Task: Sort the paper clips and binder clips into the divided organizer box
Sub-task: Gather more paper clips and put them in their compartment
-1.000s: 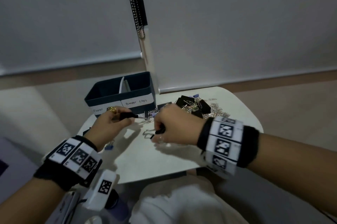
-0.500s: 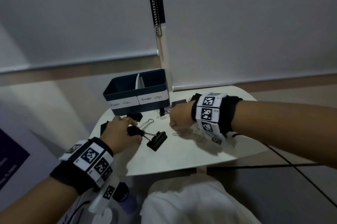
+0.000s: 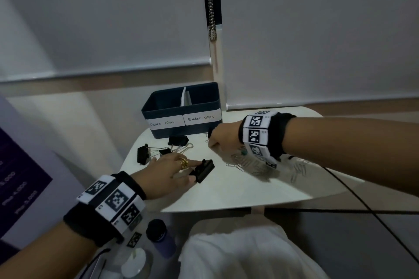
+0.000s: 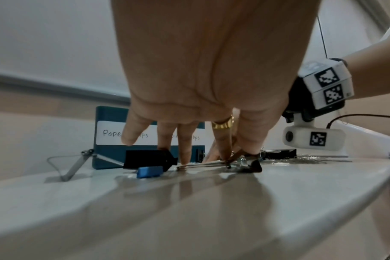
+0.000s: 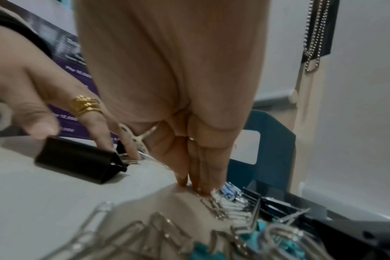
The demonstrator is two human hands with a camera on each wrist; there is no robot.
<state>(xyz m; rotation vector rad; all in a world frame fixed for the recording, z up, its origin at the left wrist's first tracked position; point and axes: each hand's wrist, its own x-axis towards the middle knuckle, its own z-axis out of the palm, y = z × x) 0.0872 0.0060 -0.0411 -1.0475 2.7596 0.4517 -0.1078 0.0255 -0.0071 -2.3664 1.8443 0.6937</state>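
Since half a second ago both hands have shifted. The left hand (image 3: 165,171) has slid along the table (image 3: 226,190) toward frame centre and now reaches a large black binder clip (image 3: 202,170); the right hand (image 3: 221,139) has moved up close to the box (image 3: 181,110), and the view has swung so the box sits nearer mid-frame.

Step in hand, as I judge it: left picks up that clip for the "Binder clips" half, the right-hand compartment in the head view; right gathers paper clips (image 3: 235,166) for the half labelled "Paper clips".

How I would do it well: take the clip by its black body, not the wire handles — in the left wrist view the handles lie flat and look likely to swing. For the right, pinch a few clips only; the pile (image 5: 145,234) is tangled with small coloured binder clips, so a big scoop risks mixing kinds.

Pose, left: forearm comes in from lower left of the head frame, palm down, fingers extended. Index and thumb touch the clip on two sides, not yet clearly clamped. Left wrist view shows the other fingertips (image 4: 185,158) down on wire handles on the table.

Pose, right: forearm enters from the right edge, wrist bent down. Fingers (image 5: 196,176) pressed together, tips on the table at the pile's edge — whether they pinch a clip I cannot tell.
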